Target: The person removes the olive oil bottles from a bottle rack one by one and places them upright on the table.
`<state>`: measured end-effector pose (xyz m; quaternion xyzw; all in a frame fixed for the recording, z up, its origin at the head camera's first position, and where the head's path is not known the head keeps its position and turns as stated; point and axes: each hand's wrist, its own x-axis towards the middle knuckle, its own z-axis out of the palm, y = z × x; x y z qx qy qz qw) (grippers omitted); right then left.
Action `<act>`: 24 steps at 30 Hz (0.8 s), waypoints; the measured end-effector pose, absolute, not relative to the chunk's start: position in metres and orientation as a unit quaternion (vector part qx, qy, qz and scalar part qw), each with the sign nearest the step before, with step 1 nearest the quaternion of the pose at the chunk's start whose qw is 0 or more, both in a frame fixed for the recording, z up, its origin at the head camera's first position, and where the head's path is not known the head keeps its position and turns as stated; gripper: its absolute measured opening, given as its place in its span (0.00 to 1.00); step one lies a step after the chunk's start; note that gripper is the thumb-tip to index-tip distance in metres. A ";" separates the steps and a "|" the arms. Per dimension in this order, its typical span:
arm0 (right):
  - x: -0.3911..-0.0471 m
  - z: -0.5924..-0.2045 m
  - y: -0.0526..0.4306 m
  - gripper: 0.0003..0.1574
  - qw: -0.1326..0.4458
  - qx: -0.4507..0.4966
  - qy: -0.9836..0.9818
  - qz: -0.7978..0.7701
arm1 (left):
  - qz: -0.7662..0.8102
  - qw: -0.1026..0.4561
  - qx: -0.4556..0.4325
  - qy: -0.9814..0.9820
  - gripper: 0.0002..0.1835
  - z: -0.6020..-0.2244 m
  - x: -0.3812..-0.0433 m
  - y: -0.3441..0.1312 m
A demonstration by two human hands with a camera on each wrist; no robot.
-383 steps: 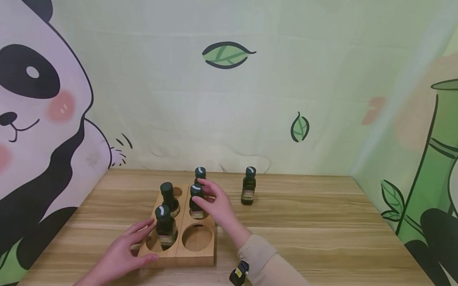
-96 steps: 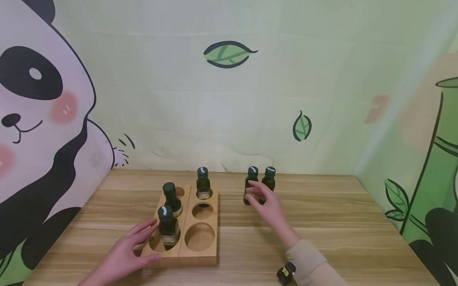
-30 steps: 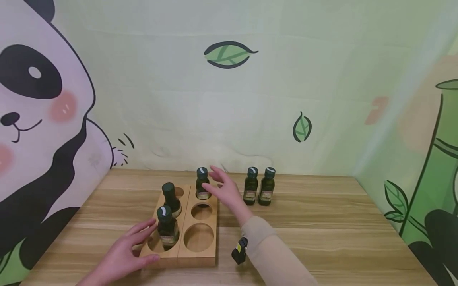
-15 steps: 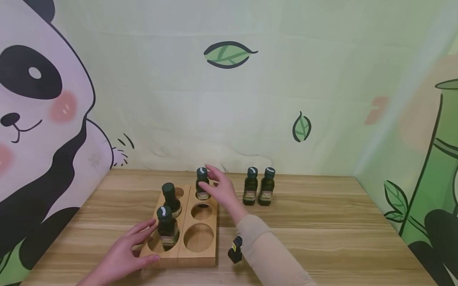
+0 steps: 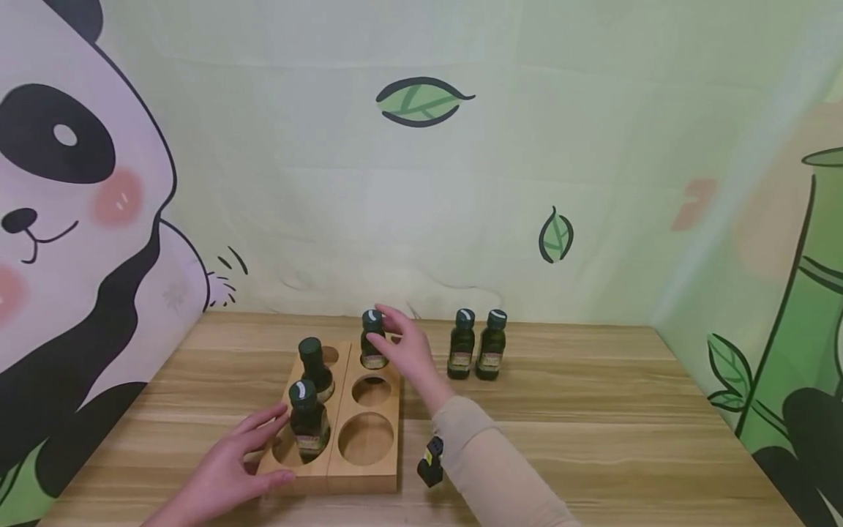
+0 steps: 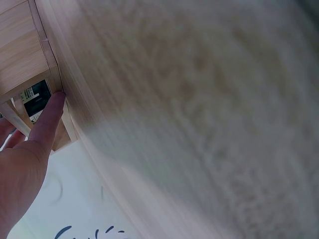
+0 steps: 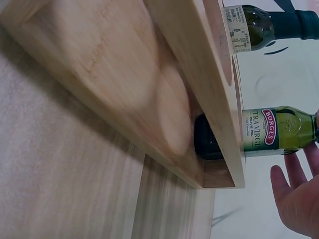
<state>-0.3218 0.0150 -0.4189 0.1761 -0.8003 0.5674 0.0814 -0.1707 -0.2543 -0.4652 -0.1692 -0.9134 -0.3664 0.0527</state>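
In the head view, a two-part wooden bottle rack (image 5: pixel 362 479) with round holes stands on the table. My right hand (image 5: pixel 410 351) holds a small dark green olive oil bottle (image 5: pixel 373 353) upright in the back right hole, fingers by its cap and neck. The right wrist view shows its BORGES label (image 7: pixel 267 127) and the bottle's base inside the rack. My left hand (image 5: pixel 227 461) rests against the rack's front left corner, thumb on the front edge and fingers nearly straight along the left side. Two more bottles, one in front (image 5: pixel 308 424) and one behind (image 5: pixel 316 369), stand in the left half.
Two similar bottles, a left one (image 5: pixel 461 348) and a right one (image 5: pixel 491 348), stand side by side on the wooden table (image 5: pixel 593 410) right of the rack. The middle hole (image 5: pixel 372 391) and front hole (image 5: pixel 366 439) of the right half hold nothing. A printed cloth hangs behind.
Since 12.8 seconds ago, the middle right bottle has gone from the rack and a second one stands on the table. Lately my right hand has closed in on the back right bottle.
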 end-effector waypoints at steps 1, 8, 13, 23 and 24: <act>-0.321 -0.418 0.014 0.31 0.082 0.174 -0.801 0.567 | -0.362 0.057 -0.173 -0.914 0.46 -0.465 -0.171 -0.254; -0.321 -0.416 0.010 0.28 0.090 0.161 -0.803 0.567 | -0.360 0.067 -0.174 -0.914 0.46 -0.465 -0.171 -0.254; -0.321 -0.414 0.008 0.26 0.099 0.153 -0.803 0.568 | -0.379 0.049 -0.168 -0.909 0.46 -0.465 -0.170 -0.254; -0.319 -0.413 0.004 0.24 0.100 0.144 -0.796 0.580 | -0.398 0.017 -0.156 -0.904 0.47 -0.462 -0.171 -0.254; -0.319 -0.413 0.004 0.24 0.100 0.143 -0.795 0.581 | -0.401 0.010 -0.152 -0.903 0.47 -0.462 -0.171 -0.254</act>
